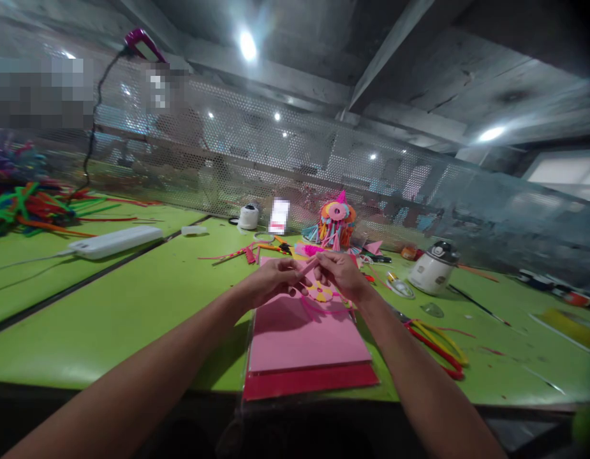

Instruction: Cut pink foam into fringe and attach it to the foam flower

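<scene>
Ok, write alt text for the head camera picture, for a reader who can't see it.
A person's left hand and right hand pinch a thin pink strip between them above a pink sheet stacked on a red sheet on a green table. Scissors lie to the right, and a colourful tasselled paper ornament stands behind.

BODY | left hand [274,282]: bare, forearm unsleeved to lower left of frame | right hand [346,278]: bare, forearm unsleeved to lower right
</scene>
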### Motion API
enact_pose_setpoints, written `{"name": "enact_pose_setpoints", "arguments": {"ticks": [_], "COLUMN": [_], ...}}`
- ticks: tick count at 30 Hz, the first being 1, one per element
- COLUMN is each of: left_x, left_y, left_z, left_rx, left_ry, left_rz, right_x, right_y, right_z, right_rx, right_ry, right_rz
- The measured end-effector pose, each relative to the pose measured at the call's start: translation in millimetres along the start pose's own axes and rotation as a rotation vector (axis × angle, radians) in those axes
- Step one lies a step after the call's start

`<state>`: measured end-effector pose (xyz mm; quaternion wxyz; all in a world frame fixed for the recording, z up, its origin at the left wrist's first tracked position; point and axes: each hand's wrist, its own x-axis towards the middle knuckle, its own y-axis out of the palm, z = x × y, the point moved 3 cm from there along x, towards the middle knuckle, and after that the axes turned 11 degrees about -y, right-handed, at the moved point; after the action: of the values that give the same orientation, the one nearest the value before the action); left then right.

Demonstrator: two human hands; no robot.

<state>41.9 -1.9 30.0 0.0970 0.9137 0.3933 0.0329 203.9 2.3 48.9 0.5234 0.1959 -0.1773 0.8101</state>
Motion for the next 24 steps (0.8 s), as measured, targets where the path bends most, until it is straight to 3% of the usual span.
{"name": "enact_pose_setpoints", "arguments": {"ticks": [2,5,14,19,24], "left_x": [-0.5,-0.6,-1.6,-2.2,-0.4], "left_y": [-1.3,-4.1,-0.2,0.4,0.6], "left_z": [0.0,0.7,7.1,5.0,1.4], "left_rx": [-0.108,-0.193,-0.168,-0.152,0.007], "left_ry": [-0.046,-0.099,-0.128,-0.127,0.014], "left_rz": [0.046,0.027,0.055,0.007,-0.075], "right_x": [-0.9,-2.5,-7.2,-7.4,-4.9], "right_y": [1.0,0.8,-4.8,-7.3,-9.8], "right_z": [3.7,7.6,8.8,6.0,1.0], "right_rx": [0.028,0.054,0.099,0.115,0.13], "right_ry": [-0.032,-0.052,0.014,0.034,0.081], "right_rz": [0.031,0.082,0.25,0.254,0.143]}}
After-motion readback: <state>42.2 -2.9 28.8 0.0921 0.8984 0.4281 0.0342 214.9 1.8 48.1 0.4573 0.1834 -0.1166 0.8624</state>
